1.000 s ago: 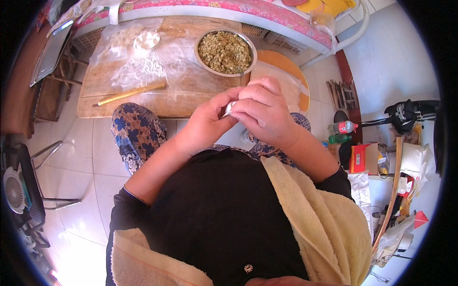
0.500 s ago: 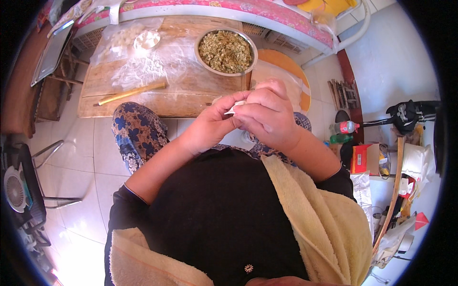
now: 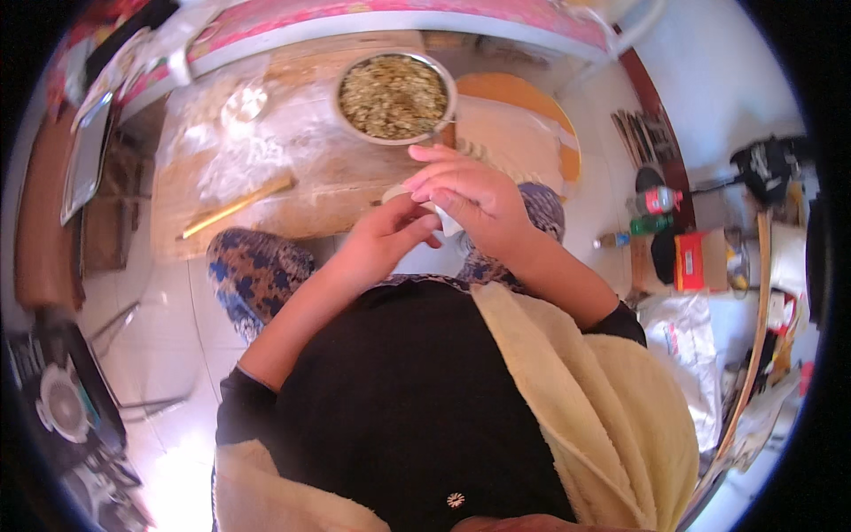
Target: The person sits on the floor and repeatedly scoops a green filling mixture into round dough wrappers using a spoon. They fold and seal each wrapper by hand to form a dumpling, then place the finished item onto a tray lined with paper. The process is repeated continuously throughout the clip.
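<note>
Beyond the hands lies a floured wooden board [image 3: 292,168] with a metal bowl of chopped filling [image 3: 393,96] and a thin rolling pin [image 3: 235,207] to its left. The right hand [image 3: 474,199] and left hand [image 3: 386,235] meet, both pinching closed on a small white dough piece [image 3: 446,222] between the fingertips.

Red-orange box [image 3: 698,262] — white bag [image 3: 683,332] just below.

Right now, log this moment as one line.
left hand + right hand: pinching white dough piece | behind: filling bowl on floured board | rolling pin idle
</note>
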Action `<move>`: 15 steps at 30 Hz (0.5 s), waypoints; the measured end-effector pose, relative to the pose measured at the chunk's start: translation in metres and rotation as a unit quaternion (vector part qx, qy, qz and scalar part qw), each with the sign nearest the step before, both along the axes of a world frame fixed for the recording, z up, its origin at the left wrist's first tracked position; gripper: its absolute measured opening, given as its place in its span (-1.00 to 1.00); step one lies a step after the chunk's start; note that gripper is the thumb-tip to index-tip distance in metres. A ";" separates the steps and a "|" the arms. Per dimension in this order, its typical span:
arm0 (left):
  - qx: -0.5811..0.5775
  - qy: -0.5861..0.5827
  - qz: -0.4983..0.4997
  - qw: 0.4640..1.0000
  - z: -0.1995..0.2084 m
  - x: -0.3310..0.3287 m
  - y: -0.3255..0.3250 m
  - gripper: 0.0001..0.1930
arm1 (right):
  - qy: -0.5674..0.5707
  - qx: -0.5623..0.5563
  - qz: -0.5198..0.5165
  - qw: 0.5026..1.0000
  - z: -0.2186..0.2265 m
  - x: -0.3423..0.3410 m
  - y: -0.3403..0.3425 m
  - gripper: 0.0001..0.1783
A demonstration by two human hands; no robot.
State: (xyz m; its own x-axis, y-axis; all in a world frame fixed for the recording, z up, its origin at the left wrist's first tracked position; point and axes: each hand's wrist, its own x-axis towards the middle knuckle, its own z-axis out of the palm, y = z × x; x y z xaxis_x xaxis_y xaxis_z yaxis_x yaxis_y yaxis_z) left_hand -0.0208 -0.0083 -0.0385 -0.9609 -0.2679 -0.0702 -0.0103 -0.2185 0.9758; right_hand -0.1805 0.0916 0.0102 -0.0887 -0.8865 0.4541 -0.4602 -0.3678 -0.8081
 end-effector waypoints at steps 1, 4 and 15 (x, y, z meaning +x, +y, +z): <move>-0.014 -0.030 -0.020 0.999 -0.002 0.000 -0.005 -0.65 | -0.082 0.001 -0.019 0.996 0.001 -0.003 0.006 -0.80; 0.024 -0.103 0.134 0.985 -0.038 -0.002 -0.026 -0.60 | -0.310 -0.001 -0.068 0.948 -0.006 -0.050 0.030 -0.79; -0.475 -0.244 0.246 0.809 -0.200 -0.017 -0.087 -0.74 | -0.549 0.248 -0.358 0.713 -0.207 -0.283 0.083 -0.68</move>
State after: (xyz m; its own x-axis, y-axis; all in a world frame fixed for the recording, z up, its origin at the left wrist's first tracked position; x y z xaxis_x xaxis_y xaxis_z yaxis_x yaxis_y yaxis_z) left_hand -0.0377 -0.0954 -0.2380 -0.6422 -0.7647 0.0528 -0.5845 0.5331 0.6116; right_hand -0.4631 0.1747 -0.1972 -0.6600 -0.4631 -0.5915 0.6245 0.0994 -0.7747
